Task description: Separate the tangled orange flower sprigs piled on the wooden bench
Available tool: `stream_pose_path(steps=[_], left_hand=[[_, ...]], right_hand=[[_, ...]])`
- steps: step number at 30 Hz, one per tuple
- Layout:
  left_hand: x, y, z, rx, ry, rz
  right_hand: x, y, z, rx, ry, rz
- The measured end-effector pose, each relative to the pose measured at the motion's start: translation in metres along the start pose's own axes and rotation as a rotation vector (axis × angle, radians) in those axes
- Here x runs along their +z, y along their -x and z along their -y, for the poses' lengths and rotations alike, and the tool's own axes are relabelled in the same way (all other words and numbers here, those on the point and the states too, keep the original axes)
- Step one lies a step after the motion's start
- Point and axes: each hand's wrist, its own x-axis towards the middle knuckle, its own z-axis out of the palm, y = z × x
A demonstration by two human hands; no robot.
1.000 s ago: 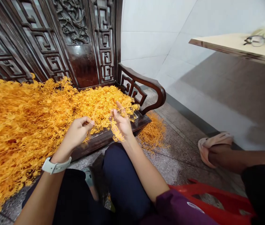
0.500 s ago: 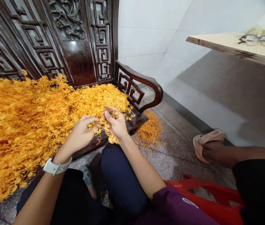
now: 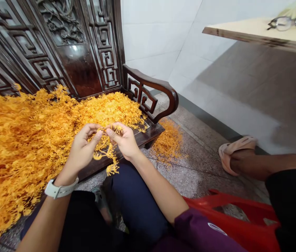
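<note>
Between my two hands, just in front of the bench edge, is a yellow artificial-flower sprig with thin branching stems and small claw-like tips. My left hand wears a pale watch strap and pinches the sprig's upper part with thumb and forefinger. Close against it, my right hand also pinches the sprig near its top. The lower branches dangle over my knee. Behind my hands, a bright yellow heap of smaller flower pieces lies on the bench seat. To the left spreads a larger pile of orange-yellow sprigs.
A dark carved wooden bench has a curved armrest. Orange stems lie on the floor beside it. A wooden board holds eyeglasses. At right are another person's sandalled foot and a red plastic stool.
My hands have come together at the sprig's top, the right one moving slightly left. The sprig now hangs lower between them. The view has shifted slightly.
</note>
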Motion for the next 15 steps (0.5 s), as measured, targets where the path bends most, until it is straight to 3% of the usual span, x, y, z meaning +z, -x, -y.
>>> stream_pose_path(steps=[6, 11, 15], left_hand=[[0.011, -0.002, 0.000, 0.092, -0.040, -0.108], [0.016, 0.000, -0.004, 0.067, -0.048, -0.155], [0.015, -0.002, -0.001, 0.013, -0.017, -0.252]], right_hand=[[-0.005, 0.003, 0.009, 0.108, -0.037, 0.086], [-0.008, 0.005, 0.013, 0.131, -0.036, 0.063], [-0.011, 0.001, 0.009, 0.124, -0.026, 0.123]])
